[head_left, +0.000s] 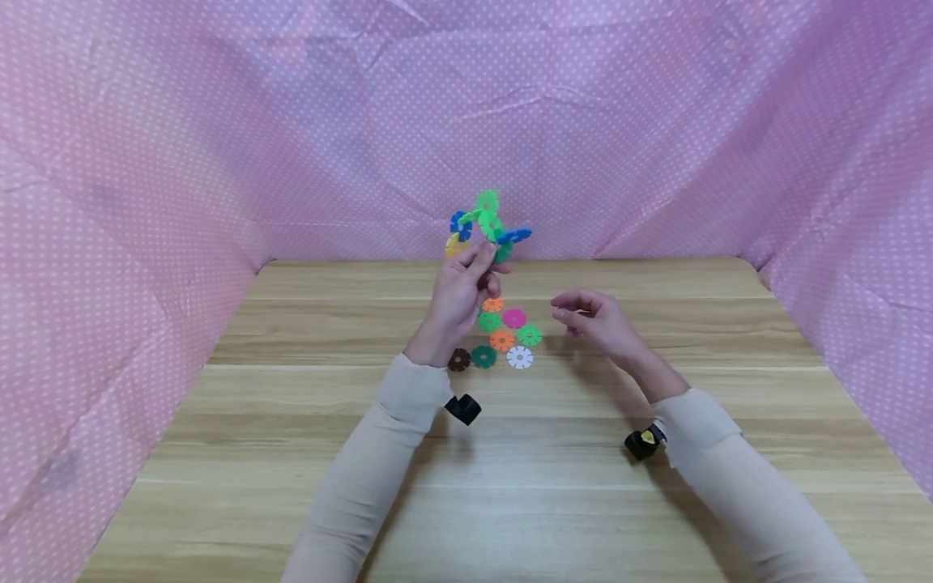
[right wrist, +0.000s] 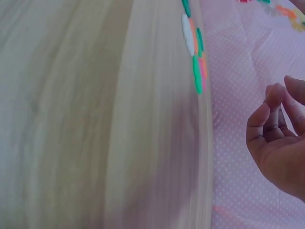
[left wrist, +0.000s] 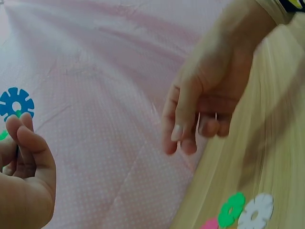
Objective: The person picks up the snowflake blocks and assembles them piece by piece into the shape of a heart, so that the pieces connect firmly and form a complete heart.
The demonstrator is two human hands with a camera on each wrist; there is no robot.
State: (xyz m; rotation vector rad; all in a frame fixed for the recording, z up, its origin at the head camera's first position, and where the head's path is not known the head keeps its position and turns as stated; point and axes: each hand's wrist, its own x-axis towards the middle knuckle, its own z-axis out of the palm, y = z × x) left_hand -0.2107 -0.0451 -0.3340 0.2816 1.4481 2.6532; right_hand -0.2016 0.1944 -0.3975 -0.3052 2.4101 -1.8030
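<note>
My left hand (head_left: 453,304) is raised over the back of the table and pinches a chain of interlocked notched plastic discs (head_left: 490,225). Light green, blue, yellow and dark green discs show in it; the fingers hide part of the lower end. In the left wrist view, a blue disc (left wrist: 26,102) of the chain sticks up beyond the fingertips. To the right, my right hand (head_left: 601,320) hovers above the table, fingers loosely bent and holding nothing. Nearest to it lie a loose green disc (head_left: 530,335) and a pink disc (head_left: 514,318).
More loose discs lie flat on the wooden table (head_left: 554,502): a white disc (head_left: 520,357), a teal disc (head_left: 483,356), a brown disc (head_left: 459,359), an orange disc (head_left: 501,340) and others. A pink dotted cloth (head_left: 619,146) hangs behind and at both sides.
</note>
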